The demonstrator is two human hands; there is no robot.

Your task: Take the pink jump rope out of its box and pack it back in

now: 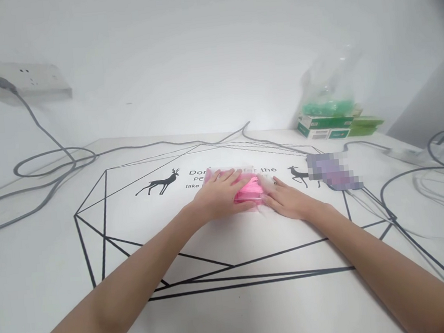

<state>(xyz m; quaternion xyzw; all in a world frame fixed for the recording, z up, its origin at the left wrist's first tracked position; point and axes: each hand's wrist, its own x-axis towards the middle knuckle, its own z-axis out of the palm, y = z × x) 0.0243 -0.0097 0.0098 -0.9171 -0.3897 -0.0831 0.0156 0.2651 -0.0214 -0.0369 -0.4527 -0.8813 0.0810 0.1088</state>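
A pink packet (250,187), shiny and with clear plastic about it, lies on the printed white mat in the middle. My left hand (221,192) rests over its left part, fingers across the top and thumb along the near edge. What is under that palm is hidden. At the packet's right end, my right hand (286,198) lies low with fingers stretched out, touching a crumpled clear plastic wrap (265,186). Some blur hides the exact contact of the right fingertips.
Behind, at right, a clear bag with green contents (328,106) sits on green and white boxes (326,125). A blurred-out purple object (332,171) lies right of my hands. Grey cables (157,144) run along the back from a wall socket (21,78); more cables (389,187) loop at right.
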